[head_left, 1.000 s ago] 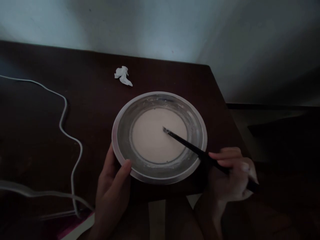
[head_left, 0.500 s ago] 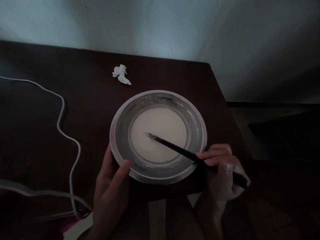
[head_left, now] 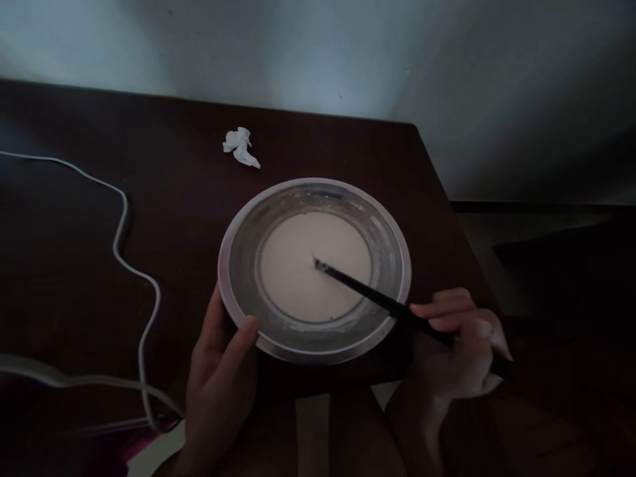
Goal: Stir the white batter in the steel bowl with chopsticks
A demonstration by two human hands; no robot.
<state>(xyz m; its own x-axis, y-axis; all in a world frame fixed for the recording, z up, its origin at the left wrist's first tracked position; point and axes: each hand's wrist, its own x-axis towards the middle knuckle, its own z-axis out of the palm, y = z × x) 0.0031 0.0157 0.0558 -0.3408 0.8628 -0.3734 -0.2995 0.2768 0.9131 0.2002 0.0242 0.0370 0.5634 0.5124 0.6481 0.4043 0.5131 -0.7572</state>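
Observation:
A metal bowl (head_left: 238, 324) stands at the near edge of the dark table, with pale, milky liquid (head_left: 308, 285) in its bottom. My left hand (head_left: 223, 377) grips the bowl's near left side, thumb over the rim and fingers underneath. In my right hand (head_left: 462, 351) are black chopsticks (head_left: 368, 291), pressed together so that I cannot count them. They slant across the near right rim, and their light-marked tips are at the liquid near the middle of the bowl. Some of the right fingers are hidden behind the hand.
Behind the bowl lies a crumpled white tissue (head_left: 241, 147) on the table (head_left: 149, 132). A white cable (head_left: 119, 232) winds over the left side, and another crosses at the lower left. A pale wall (head_left: 322, 53) borders the table's back. The table's right edge drops to a dark floor.
My right hand has shifted right, drawing the chopstick tips from left of the middle of the liquid toward the right. The left hand and the bowl have stayed put.

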